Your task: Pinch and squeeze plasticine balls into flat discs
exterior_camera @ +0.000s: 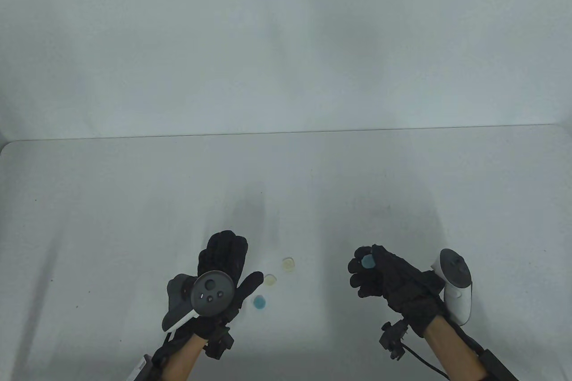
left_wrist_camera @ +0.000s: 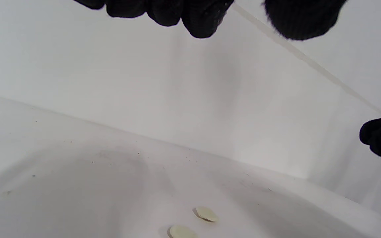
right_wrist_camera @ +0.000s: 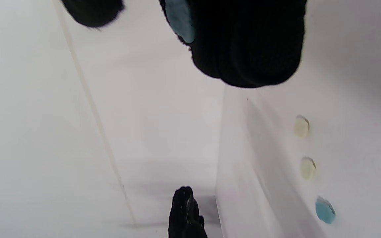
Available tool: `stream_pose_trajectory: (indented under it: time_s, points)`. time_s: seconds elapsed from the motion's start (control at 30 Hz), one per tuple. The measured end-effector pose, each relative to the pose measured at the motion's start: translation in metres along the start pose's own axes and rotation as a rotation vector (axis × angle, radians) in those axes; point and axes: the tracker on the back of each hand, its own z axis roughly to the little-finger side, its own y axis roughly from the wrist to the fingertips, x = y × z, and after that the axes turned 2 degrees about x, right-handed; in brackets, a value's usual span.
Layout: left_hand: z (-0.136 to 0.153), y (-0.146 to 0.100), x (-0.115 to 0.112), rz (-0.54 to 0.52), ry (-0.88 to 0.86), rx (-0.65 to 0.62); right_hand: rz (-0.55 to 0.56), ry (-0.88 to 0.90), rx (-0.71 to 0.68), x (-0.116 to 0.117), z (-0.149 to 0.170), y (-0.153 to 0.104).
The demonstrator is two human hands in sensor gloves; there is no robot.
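Note:
My right hand [exterior_camera: 364,265] is raised above the table and holds a flattened blue plasticine piece [exterior_camera: 368,261] against its curled fingers. In the right wrist view the piece [right_wrist_camera: 180,19] lies on the fingers [right_wrist_camera: 250,43] and the thumb stands a little apart from it. My left hand [exterior_camera: 243,265] is open and empty, with its fingers stretched out above the table. Three flat discs lie between the hands: a pale yellow disc [exterior_camera: 288,264], a second pale yellow disc [exterior_camera: 270,279] and a blue disc [exterior_camera: 259,302]. The blue disc is just right of the left thumb.
The white table [exterior_camera: 134,220] meets a white back wall [exterior_camera: 286,41] along its far edge. The left wrist view shows the two pale discs [left_wrist_camera: 206,214] and the right hand [left_wrist_camera: 380,137] at its right edge. The right wrist view shows all three discs [right_wrist_camera: 308,168].

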Motion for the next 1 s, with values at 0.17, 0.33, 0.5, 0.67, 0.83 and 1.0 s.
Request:
stream_pose_trajectory:
  time_s: [0.17, 0.33, 0.5, 0.67, 0.83, 1.0]
  points:
    - [0.0, 0.0, 0.0, 0.001, 0.001, 0.002, 0.012, -0.037, 0.004, 0.001, -0.001, 0.001]
    - [0.0, 0.0, 0.0, 0.004, 0.002, 0.002, 0.093, -0.147, -0.011, 0.0, -0.007, -0.001]
    - [0.0, 0.0, 0.0, 0.002, 0.001, 0.002, 0.146, -0.153, -0.029, 0.0, -0.009, -0.002]
    - [0.0, 0.0, 0.0, -0.003, 0.001, 0.001, 0.043, -0.027, -0.011, 0.0, -0.003, -0.001]
    - [0.0, 0.0, 0.001, -0.004, 0.0, 0.002, 0.046, -0.02, 0.001, -0.001, -0.002, 0.0]
    - [0.0, 0.0, 0.001, -0.002, 0.001, 0.001, 0.086, -0.049, -0.012, -0.002, -0.006, -0.001]
